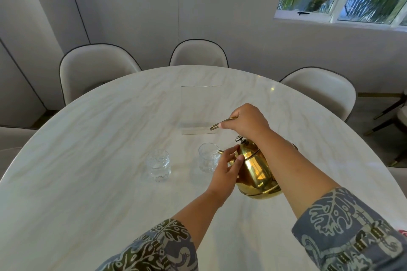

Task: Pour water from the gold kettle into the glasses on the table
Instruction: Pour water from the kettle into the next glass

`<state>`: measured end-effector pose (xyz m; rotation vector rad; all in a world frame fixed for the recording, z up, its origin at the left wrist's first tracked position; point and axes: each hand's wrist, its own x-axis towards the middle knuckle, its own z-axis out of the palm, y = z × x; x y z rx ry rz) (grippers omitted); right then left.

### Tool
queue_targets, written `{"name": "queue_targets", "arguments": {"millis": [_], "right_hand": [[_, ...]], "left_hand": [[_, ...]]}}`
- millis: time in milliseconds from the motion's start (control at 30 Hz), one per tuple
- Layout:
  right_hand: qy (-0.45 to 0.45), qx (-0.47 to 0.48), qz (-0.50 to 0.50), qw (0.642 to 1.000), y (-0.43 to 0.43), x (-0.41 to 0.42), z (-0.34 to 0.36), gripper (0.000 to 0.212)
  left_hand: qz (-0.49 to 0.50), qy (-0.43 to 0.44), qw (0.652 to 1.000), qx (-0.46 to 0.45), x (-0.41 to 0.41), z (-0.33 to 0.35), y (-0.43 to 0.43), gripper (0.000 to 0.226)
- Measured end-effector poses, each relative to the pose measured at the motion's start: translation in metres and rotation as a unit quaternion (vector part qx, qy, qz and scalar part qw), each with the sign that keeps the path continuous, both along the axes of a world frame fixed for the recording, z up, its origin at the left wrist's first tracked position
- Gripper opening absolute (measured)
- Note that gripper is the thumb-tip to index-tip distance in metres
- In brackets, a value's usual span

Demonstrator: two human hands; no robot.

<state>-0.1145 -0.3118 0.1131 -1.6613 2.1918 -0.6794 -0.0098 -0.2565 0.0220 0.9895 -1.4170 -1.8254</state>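
Kettle (256, 169), polished gold metal, round-bellied, tilts near mid-tabletop (88, 138), spout at the right glass (208, 157). Right hand (247, 122), grip closed on the thin arched handle (222, 122); left hand (228, 168), fingers spread, steadies the smooth body. Likely heavy when full and slippery; handle is the safest hold. Left glass (158, 165): clear, ribbed, fragile. Tabletop is glossy marble.

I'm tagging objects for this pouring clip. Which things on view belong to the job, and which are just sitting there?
Part of the job: gold kettle, held by right hand and steadied by left hand; left glass; right glass.

Just there: clear acrylic stand; chairs; table.
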Motion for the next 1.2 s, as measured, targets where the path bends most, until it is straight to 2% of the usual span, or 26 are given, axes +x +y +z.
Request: {"name": "queue_targets", "arguments": {"millis": [833,967,1200], "right_hand": [[0.020,0.003,-0.003,1.000,-0.003,0.002,0.008,0.039],[0.012,-0.015,-0.010,1.000,0.001,0.000,0.005,0.045],[-0.036,-0.067,-0.011,0.997,0.022,-0.010,-0.008,0.040]], "left_hand": [[0.005,0.008,1.000,-0.007,-0.005,-0.003,-0.004,0.037],[0.000,0.005,1.000,-0.017,-0.005,-0.004,-0.005,0.035],[-0.008,-0.048,0.996,-0.069,-0.006,-0.018,-0.005,0.036]]}}
